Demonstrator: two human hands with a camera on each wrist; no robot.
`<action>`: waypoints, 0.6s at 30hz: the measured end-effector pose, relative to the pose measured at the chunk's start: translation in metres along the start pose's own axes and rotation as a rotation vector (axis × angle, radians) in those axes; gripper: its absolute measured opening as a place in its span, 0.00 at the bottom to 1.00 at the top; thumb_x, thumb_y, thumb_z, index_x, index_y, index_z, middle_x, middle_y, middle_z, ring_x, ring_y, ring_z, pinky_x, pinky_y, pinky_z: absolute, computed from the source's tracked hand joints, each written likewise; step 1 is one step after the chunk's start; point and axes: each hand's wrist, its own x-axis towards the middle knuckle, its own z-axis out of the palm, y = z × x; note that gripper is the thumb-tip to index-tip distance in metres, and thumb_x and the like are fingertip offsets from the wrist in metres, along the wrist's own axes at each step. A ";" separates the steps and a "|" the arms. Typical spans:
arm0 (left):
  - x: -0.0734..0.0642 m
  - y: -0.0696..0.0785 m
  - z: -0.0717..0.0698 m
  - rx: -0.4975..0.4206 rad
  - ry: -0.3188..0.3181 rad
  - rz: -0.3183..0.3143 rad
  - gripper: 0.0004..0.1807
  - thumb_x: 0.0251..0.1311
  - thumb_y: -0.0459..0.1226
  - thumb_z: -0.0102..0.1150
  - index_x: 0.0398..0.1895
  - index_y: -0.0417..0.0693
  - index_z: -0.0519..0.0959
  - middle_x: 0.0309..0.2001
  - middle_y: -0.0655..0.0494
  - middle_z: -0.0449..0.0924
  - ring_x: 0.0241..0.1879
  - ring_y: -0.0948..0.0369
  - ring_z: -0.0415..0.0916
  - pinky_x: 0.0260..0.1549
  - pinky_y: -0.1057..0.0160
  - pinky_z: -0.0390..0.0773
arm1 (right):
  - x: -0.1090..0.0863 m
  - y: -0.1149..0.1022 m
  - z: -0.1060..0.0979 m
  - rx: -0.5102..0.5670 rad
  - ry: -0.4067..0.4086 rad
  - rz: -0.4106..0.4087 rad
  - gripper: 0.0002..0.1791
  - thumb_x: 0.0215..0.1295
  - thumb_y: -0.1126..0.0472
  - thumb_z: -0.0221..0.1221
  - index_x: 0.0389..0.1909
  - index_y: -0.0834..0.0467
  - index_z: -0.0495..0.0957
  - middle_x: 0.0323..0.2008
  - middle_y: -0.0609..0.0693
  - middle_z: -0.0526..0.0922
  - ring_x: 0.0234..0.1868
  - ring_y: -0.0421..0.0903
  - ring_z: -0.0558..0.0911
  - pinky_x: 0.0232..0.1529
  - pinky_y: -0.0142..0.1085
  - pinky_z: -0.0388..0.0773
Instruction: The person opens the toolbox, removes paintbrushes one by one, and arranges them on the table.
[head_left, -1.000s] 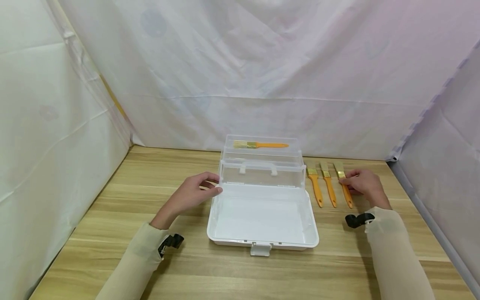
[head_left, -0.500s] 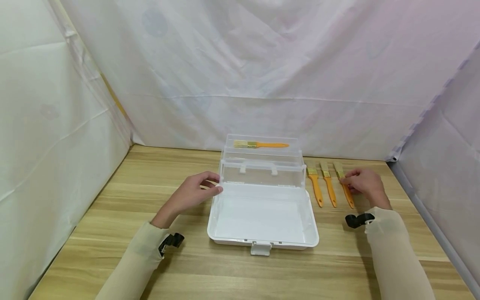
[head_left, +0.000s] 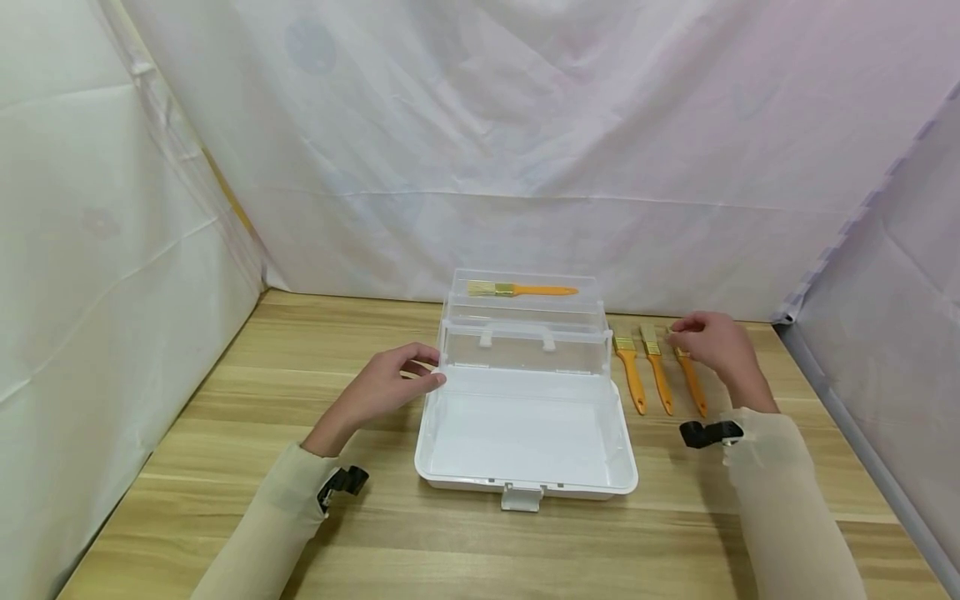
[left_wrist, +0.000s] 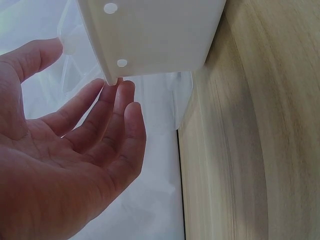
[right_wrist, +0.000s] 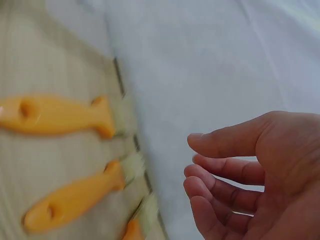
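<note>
A white storage box [head_left: 525,437] stands open on the table, with clear stacked trays [head_left: 527,348] raised at its back. My left hand [head_left: 388,385] is at the box's left rear corner; in the left wrist view its fingertips touch the white edge, fingers loosely bent. One paintbrush [head_left: 542,290] lies across the top tray. Right of the box lie three more orange-handled paintbrushes: a left one [head_left: 632,379], a middle one [head_left: 660,379] and a right one [head_left: 692,385]. My right hand [head_left: 716,343] hovers over the right brush's bristle end. In the right wrist view that hand [right_wrist: 250,175] is empty, fingers loosely curled.
The wooden table [head_left: 480,550] reaches to white cloth hangings at the back [head_left: 450,150] and both sides. A white latch [head_left: 522,497] juts from the box's front edge. Black wrist cameras [head_left: 341,487] are strapped over both sleeves.
My right hand has let go of the right paintbrush and moved up and slightly left, toward the bristles. That brush stays in the row. The left hand and box look still.
</note>
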 end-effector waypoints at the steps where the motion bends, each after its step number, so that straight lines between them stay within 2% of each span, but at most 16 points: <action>1: 0.000 0.000 0.000 -0.001 0.000 -0.001 0.23 0.74 0.46 0.70 0.65 0.45 0.83 0.58 0.51 0.86 0.58 0.50 0.84 0.56 0.46 0.84 | -0.001 -0.005 -0.001 0.005 -0.003 -0.016 0.25 0.79 0.49 0.65 0.61 0.67 0.81 0.57 0.69 0.83 0.47 0.61 0.85 0.46 0.53 0.85; 5: 0.000 0.000 0.000 -0.001 0.000 -0.002 0.23 0.74 0.46 0.70 0.65 0.45 0.83 0.58 0.51 0.86 0.58 0.50 0.84 0.55 0.46 0.84 | -0.003 -0.027 -0.005 0.014 -0.010 -0.062 0.23 0.80 0.49 0.64 0.61 0.65 0.82 0.57 0.68 0.84 0.49 0.62 0.84 0.47 0.54 0.81; 13: 0.001 -0.001 0.000 0.001 0.001 -0.003 0.23 0.74 0.46 0.70 0.65 0.45 0.83 0.57 0.51 0.87 0.58 0.50 0.84 0.55 0.46 0.84 | -0.008 -0.071 -0.007 0.031 -0.003 -0.159 0.22 0.82 0.50 0.63 0.60 0.64 0.83 0.54 0.64 0.84 0.50 0.62 0.82 0.47 0.52 0.80; 18: 0.000 0.000 0.000 0.000 0.003 -0.003 0.23 0.74 0.46 0.70 0.65 0.45 0.83 0.57 0.52 0.87 0.58 0.50 0.84 0.56 0.46 0.84 | -0.011 -0.098 -0.007 0.061 -0.013 -0.185 0.20 0.81 0.50 0.64 0.60 0.62 0.83 0.55 0.62 0.84 0.53 0.60 0.80 0.49 0.51 0.79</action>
